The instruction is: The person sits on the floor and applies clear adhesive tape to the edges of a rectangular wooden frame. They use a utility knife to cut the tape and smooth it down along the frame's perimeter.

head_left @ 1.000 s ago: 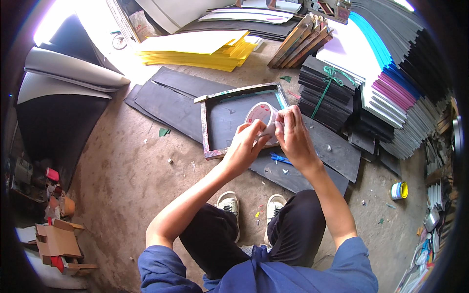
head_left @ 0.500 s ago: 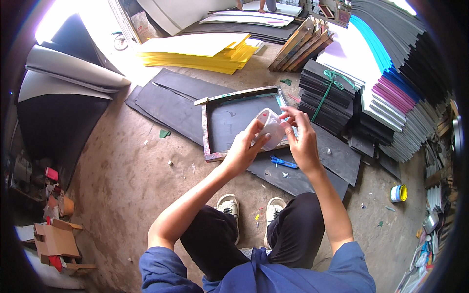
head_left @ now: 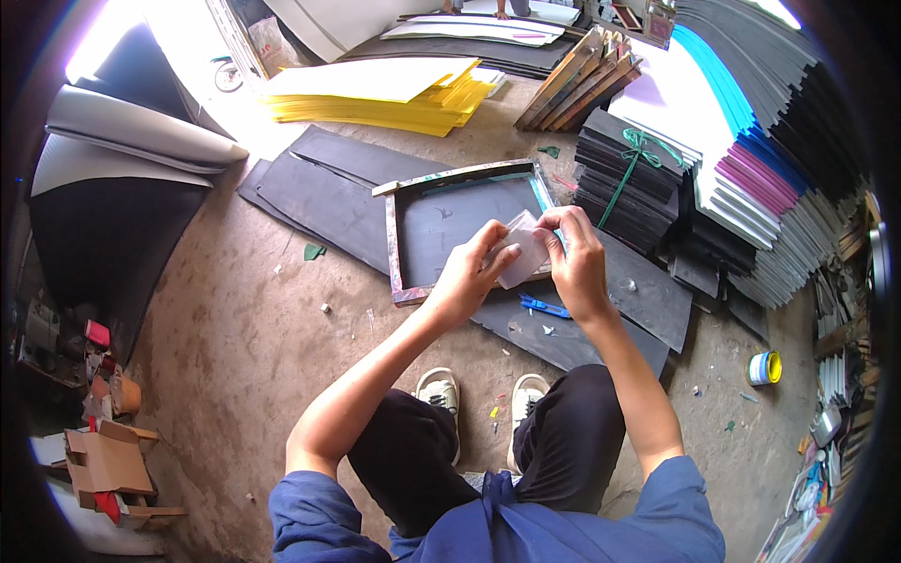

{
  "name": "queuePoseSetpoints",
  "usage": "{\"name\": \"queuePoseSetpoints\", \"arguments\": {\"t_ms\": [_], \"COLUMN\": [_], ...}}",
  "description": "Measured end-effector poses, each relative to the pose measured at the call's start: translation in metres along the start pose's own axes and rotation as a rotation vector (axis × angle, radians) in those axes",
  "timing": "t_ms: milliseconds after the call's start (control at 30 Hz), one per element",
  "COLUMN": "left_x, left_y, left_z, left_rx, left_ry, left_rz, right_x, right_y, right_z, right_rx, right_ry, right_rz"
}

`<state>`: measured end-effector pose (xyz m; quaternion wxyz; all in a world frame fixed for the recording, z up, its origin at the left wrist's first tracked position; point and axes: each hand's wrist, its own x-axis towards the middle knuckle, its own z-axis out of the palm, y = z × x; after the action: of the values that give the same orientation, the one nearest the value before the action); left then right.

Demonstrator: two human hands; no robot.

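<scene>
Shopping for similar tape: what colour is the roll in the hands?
The roll looks whitish, best seen in the head view.

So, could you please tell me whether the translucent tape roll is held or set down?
Held: the left hand grips the translucent tape roll; the right hand touches its edge.

White light (head_left: 178,47) spills onto the stained brown floor (head_left: 235,357).

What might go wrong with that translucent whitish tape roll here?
Left hand grips the roll above the paint-stained rectangular wooden frame; a slip might drop it there.
Right hand touches the roll's edge; an uneven pull might twist it.
Slim blue tool lies nearby on the flat black sheet; it might get knocked.
</scene>
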<state>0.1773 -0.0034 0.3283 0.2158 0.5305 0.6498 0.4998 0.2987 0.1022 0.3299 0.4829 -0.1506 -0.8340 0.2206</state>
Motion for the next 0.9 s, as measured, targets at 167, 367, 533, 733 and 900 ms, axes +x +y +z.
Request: {"name": "queuePoseSetpoints", "arguments": {"t_ms": [167, 367, 533, 733, 900], "left_x": [0.002, 0.005, 0.005, 0.002, 0.002], "left_y": [0.004, 0.0, -0.015, -0.018, -0.011], "left_z": [-0.002, -0.004, -0.007, -0.008, -0.012], "left_rx": [0.003, -0.053, -0.195, -0.191, -0.213], "left_ry": [-0.018, -0.035, -0.12, -0.242, -0.281], "left_rz": [-0.009, -0.051, -0.071, 0.013, -0.079], "right_x": [-0.001, -0.002, -0.001, -0.005, -0.003], "right_y": [0.003, 0.003, 0.019, 0.027, 0.025], "right_z": [-0.001, -0.003, -0.007, -0.003, -0.004], "right_rx": [0.012, 0.075, 0.34, 0.432, 0.385], "right_ry": [-0.019, -0.084, -0.274, -0.242, -0.22], "right_rz": [0.017, 0.168, 0.326, 0.32, 0.274]}}
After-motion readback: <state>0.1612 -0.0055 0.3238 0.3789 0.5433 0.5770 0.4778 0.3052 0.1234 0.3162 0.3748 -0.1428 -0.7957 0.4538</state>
